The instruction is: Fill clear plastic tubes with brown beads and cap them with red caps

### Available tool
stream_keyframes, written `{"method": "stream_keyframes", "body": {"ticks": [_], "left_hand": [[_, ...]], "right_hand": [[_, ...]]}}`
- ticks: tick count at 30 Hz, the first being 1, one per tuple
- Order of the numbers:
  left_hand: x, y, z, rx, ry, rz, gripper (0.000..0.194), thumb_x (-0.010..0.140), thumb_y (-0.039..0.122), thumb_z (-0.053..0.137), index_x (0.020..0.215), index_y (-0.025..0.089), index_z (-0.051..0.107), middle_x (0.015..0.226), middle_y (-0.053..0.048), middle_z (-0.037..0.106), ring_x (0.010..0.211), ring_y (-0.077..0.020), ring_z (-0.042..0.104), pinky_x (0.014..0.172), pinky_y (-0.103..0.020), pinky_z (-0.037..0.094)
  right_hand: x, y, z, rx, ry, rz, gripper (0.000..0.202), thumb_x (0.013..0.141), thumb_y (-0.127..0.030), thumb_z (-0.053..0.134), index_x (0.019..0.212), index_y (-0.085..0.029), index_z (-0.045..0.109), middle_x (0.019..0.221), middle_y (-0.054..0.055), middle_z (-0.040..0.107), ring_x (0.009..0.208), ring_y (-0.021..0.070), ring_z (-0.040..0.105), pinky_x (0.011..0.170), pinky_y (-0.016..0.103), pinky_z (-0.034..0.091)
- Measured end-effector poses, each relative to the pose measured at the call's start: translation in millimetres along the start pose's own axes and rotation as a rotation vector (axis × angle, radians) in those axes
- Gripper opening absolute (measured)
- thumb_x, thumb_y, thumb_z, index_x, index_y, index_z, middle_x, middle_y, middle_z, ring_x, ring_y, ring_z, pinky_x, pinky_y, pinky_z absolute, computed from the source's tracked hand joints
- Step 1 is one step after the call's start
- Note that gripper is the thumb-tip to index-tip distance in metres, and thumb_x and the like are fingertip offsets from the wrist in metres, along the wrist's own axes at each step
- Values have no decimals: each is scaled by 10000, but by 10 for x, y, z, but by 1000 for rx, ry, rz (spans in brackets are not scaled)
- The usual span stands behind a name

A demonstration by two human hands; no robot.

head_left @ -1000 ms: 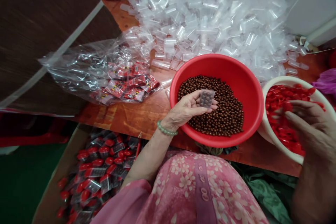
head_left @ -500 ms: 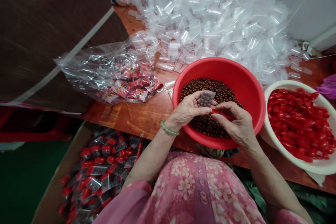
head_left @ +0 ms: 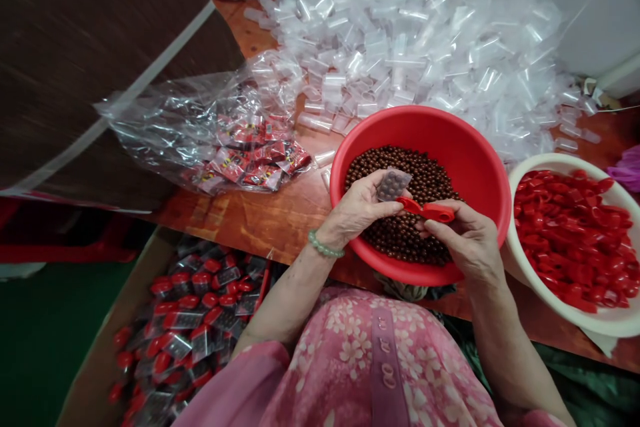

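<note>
Head view, left hand (head_left: 357, 205) near right hand (head_left: 469, 235), above basin (head_left: 467, 157).

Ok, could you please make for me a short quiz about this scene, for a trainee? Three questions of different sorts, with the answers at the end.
1. True or false: the left hand holds a small clear container with brown balls inside.

2. As seen in the picture, where does the white basin stand?
A) to the left of the red basin
B) to the right of it
C) inside it

3. Fill in the missing word: the right hand holds a red plastic ____.

Key: 1. True. 2. B. 3. cap.
</note>
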State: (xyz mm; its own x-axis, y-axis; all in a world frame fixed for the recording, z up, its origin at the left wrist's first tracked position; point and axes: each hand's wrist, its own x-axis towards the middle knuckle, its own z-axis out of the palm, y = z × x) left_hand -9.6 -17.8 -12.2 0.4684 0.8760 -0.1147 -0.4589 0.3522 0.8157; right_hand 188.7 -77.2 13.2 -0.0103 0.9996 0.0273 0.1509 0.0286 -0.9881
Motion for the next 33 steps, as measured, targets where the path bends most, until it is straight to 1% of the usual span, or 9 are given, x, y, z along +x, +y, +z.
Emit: {"method": "stream_keyframes", "body": {"ticks": [4, 8, 12, 16, 19, 22, 26, 29, 33], "left_hand": [[-3, 1, -6, 17, -4, -24, 547, 668, 237, 913, 1150, 152, 670, 974, -37, 735, 876, -126, 672, 837, -251, 516], [-25, 14, -3, 39, -6, -11, 534, 683, 245, 906, 1157, 148, 681, 983, -51, 739, 905, -137, 678, 872, -263, 527], [-52, 44, 15, 68, -19, -36, 491, 700, 230, 874, 1140, 149, 673, 935, -29, 705, 863, -130, 657, 771, -238, 538], [-56, 71, 46, 99, 0, -36, 474, 706, 228, 851, 1130, 153, 653, 933, -15, 663, 824, -113, 627, 694, -211, 547], [-48, 82, 67, 151, 24, -38, 434, 726, 224, 821, 1114, 144, 646, 929, -9, 638, 800, -105, 606, 694, -224, 570], [-45, 87, 72, 163, 46, -40, 424, 721, 212, 807, 1104, 139, 641, 928, -11, 630, 794, -104, 600, 694, -227, 574], [-52, 94, 60, 144, 21, -59, 426, 728, 220, 800, 1113, 149, 631, 921, -10, 629, 775, -99, 605, 668, -213, 560], [-54, 100, 56, 119, -2, -73, 413, 742, 226, 790, 1115, 152, 628, 915, -6, 625, 768, -95, 608, 676, -214, 563], [-48, 112, 57, 111, -18, -71, 407, 721, 216, 802, 1089, 150, 640, 923, -18, 642, 812, -116, 619, 692, -219, 556]], "right_hand": [[-3, -33, 52, -58, 61, -40, 181, 821, -334, 827, 913, -214, 728, 822, -10, 717, 697, 130, 712, 660, 248, 630], [9, -39, 81, 100, -26, 77, 182, 868, -359, 784, 940, -223, 687, 743, -21, 727, 629, 136, 725, 602, 237, 620], [26, -8, 93, 232, -93, 85, 211, 910, -424, 731, 984, -234, 681, 708, -18, 733, 622, 161, 728, 570, 269, 616], [60, 23, 121, 127, 64, 47, 215, 894, -429, 745, 933, -224, 694, 701, -20, 712, 589, 146, 694, 561, 268, 599], [65, 41, 157, -151, 238, -84, 175, 890, -382, 753, 930, -223, 694, 848, 16, 739, 697, 152, 710, 634, 286, 612], [53, 45, 165, -449, 289, -326, 123, 889, -303, 759, 959, -230, 689, 1036, 58, 755, 843, 174, 721, 709, 313, 608], [60, 17, 85, -612, 142, -642, 190, 854, -169, 781, 882, -260, 617, 870, 7, 753, 735, 165, 713, 655, 299, 583], [90, -26, 7, -687, 36, -730, 229, 853, -136, 768, 894, -272, 589, 799, -19, 738, 642, 148, 688, 590, 277, 552], [130, -125, -17, -846, -59, -795, 270, 837, -149, 795, 978, -259, 592, 998, 49, 782, 831, 190, 754, 704, 297, 600]]}}
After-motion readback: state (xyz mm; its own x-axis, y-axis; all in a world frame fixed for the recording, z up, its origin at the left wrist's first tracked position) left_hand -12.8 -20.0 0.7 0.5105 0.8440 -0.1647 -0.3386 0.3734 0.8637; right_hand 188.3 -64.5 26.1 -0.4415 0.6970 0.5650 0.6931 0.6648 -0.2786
